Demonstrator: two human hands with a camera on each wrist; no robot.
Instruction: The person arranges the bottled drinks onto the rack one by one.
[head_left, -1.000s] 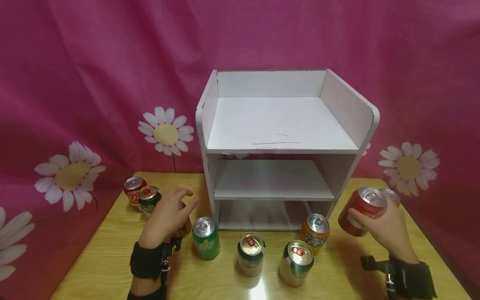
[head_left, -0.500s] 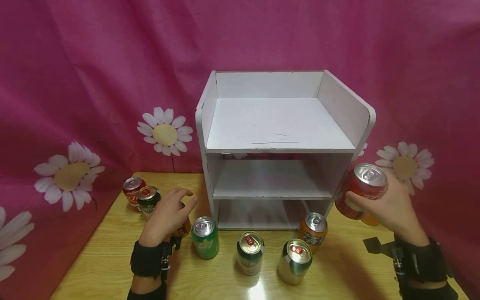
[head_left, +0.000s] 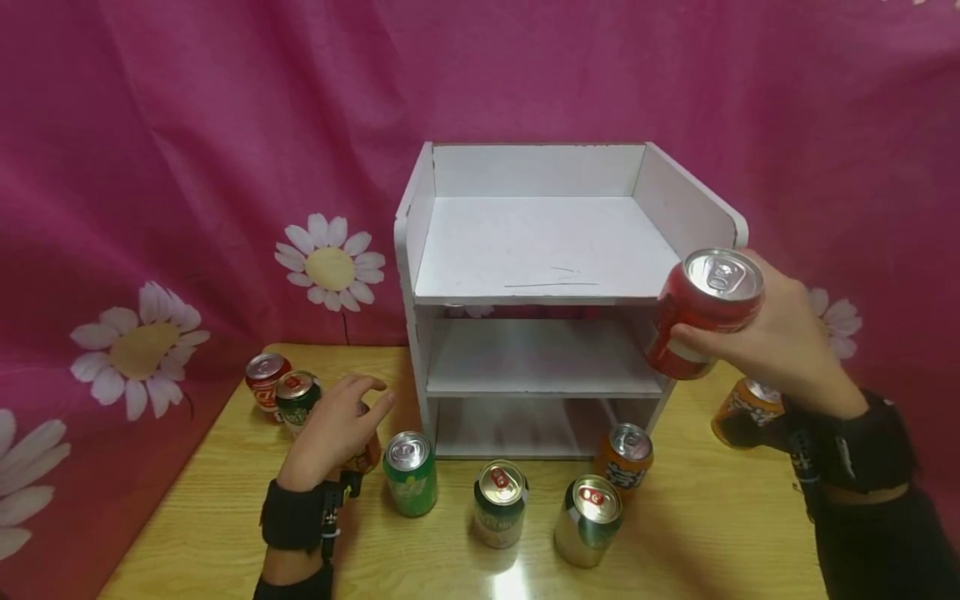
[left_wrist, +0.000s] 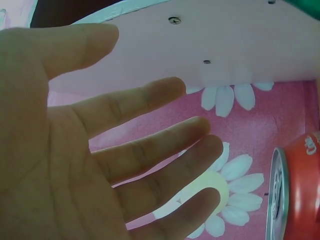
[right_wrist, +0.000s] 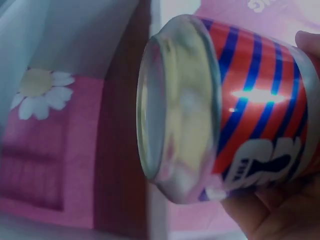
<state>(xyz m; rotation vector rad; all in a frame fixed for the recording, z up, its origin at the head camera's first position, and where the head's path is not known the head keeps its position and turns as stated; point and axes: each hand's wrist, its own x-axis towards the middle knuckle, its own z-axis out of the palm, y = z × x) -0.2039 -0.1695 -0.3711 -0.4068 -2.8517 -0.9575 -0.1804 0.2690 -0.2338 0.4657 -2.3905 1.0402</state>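
Observation:
My right hand (head_left: 776, 333) grips a red soda can (head_left: 693, 321) upright, lifted in front of the right side of a white shelf unit (head_left: 562, 302). In the right wrist view, the can's (right_wrist: 260, 100) bottom end and blue-striped side show. My left hand (head_left: 337, 433) hovers at the left with its fingers loosely spread and holds nothing, as the left wrist view of the hand (left_wrist: 125, 145) confirms. Around it stand a red can (head_left: 266, 383), a dark green can (head_left: 296, 400), a mostly hidden orange can (head_left: 367, 457) and a green can (head_left: 412, 479).
Two cans with gold tops, one dark green (head_left: 500, 508) and one silver-green (head_left: 587, 525), stand in front of the shelf. An orange can (head_left: 625, 458) is by its right front corner; another orange can (head_left: 746, 412) stands farther right. Pink flowered cloth (head_left: 225, 125) hangs behind.
My right hand has raised the red can from low over the table's right side, up and to the left, toward the shelf. The orange can behind it is now uncovered. My left hand stays still.

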